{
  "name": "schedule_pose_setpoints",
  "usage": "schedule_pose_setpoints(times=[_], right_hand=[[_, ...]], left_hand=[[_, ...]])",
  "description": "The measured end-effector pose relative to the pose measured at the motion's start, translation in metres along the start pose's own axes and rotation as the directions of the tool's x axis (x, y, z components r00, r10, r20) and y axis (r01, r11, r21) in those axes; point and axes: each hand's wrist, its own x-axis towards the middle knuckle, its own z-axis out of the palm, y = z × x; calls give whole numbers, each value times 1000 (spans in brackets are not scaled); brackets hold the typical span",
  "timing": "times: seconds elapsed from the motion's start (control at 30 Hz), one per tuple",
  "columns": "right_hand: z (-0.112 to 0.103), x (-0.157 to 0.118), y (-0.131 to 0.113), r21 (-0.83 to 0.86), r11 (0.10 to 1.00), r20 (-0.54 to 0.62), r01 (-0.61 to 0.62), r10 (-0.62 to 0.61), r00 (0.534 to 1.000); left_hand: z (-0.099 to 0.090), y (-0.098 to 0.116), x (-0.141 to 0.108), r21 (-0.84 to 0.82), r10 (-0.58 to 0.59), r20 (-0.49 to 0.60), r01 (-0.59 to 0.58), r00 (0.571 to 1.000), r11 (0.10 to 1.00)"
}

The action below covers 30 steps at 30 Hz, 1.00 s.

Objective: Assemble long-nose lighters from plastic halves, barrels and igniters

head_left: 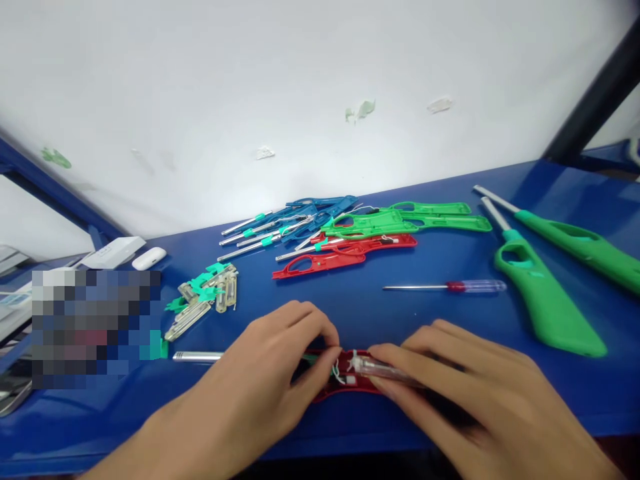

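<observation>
In front of me lies an opened red lighter shell half (367,388), partly covered by both hands. Its slotted metal barrel (197,357) points out to the left. Over the shell, my left hand (270,377) is closed, thumb and forefinger pinched at a thin white tube (341,375). My right hand (465,380) grips a clear fuel tank (376,369) between thumb and fingers, its valve end facing left over the shell. The tank's far end is hidden under my right fingers.
Behind are blue shell parts with barrels (295,223), green shell halves (390,221) and red ones (325,261). Several clear tanks with green pieces (205,293) lie left. A screwdriver (465,287) and two green lighters (550,293) lie right. A white earbud case (149,259) stands far left.
</observation>
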Motion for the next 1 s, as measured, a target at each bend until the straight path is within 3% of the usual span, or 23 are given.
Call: schedule_pose_setpoints(times=[0.23,0.57,1.0], right_hand=[[2,1,-1,-45,999,-17,-8,7,1000],[-7,10,-2,-82,996,-43,42,-46,998],[-11,15,1,-127,991,-92,41,-53,994]], left_hand=[[26,-2,-8,-16,42,-228,-47,973,999],[33,-1,-11,-35,50,-326,-64,944,997],[37,-4,-14,-60,51,-331,-75,942,995]])
